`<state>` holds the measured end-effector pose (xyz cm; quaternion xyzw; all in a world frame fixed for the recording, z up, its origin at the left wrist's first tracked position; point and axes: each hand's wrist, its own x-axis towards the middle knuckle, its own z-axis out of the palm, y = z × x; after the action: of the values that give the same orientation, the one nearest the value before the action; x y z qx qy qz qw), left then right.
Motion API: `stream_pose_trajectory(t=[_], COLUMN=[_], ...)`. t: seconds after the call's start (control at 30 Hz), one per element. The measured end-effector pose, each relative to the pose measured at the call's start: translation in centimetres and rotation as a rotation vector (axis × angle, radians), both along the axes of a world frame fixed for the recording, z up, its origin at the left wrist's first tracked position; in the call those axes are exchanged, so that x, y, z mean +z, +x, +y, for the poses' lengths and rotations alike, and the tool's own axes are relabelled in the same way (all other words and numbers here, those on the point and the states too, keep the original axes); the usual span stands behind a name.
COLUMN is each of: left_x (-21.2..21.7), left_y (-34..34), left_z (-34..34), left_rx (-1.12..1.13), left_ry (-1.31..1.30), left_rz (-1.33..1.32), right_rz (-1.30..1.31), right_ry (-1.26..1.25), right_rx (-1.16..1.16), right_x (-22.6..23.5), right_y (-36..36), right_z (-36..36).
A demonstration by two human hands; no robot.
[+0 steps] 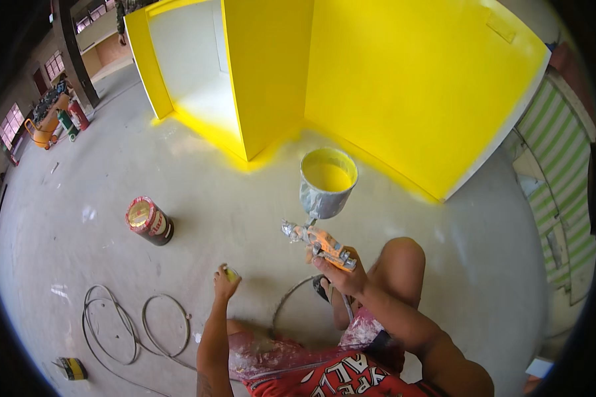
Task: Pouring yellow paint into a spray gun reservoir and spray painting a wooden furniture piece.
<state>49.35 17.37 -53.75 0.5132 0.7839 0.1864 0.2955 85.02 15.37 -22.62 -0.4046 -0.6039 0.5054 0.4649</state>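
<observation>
Spray gun (321,245), orange body with metal nozzle end, held up in front of the person, roughly centre of view, above the concrete floor (245,198). Nozzle points left. On top of it sits a grey metal cup (326,182), open at the top, yellow paint showing inside, tilted a bit toward the camera. Right hand (341,274) is wrapped tight round the gun's handle, fingers closed on it, thumb side up. A thin hose (291,298) runs down from under the gun and curves along the floor toward the person.

Left hand (225,283) lower and to the left of the gun, well apart from it, fingers pinched closed on a small yellowish thing (232,271); too small to tell what it is. Hand is low, close to the floor.

Person crouches, bare right knee (400,255) just right of the gun hand, paint-stained shorts (271,357) and red shirt at the bottom edge.

Left of the hands a paint can (149,221), red label, lid on top, leaning, standing on the floor alone. Lower left, loops of grey hose (129,324) coiled on the floor, a small yellow and black object (71,368) beside the coil.

Behind the gun, big yellow-painted panels (404,86) standing on the floor, forming a box-like shape with a white inner face (185,59); yellow overspray on the floor along their base. Far left background an orange machine (45,129). Green and white striped sheet (556,165) at the right edge
</observation>
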Motion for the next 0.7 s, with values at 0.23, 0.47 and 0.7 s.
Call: stream_pose_trajectory(t=[0.23,0.47,0.7], left_x=[25.8,42.1,44.4], left_y=[3.4,13.0,18.2], left_z=[7.3,4.0,3.4], left_rx=[0.003,-0.354,-0.429], left_ry=[0.768,0.928,0.981], left_rz=[-1.208,-1.246,-0.917], right_rz=[-0.082,-0.033,-0.007], right_ry=[-0.014,-0.154,-0.115], right_rx=[-0.030,0.009,0.078], right_x=[-0.6,-0.1,0.8], right_y=[0.1,0.1,0.3], right_z=[0.2,0.6,0.6])
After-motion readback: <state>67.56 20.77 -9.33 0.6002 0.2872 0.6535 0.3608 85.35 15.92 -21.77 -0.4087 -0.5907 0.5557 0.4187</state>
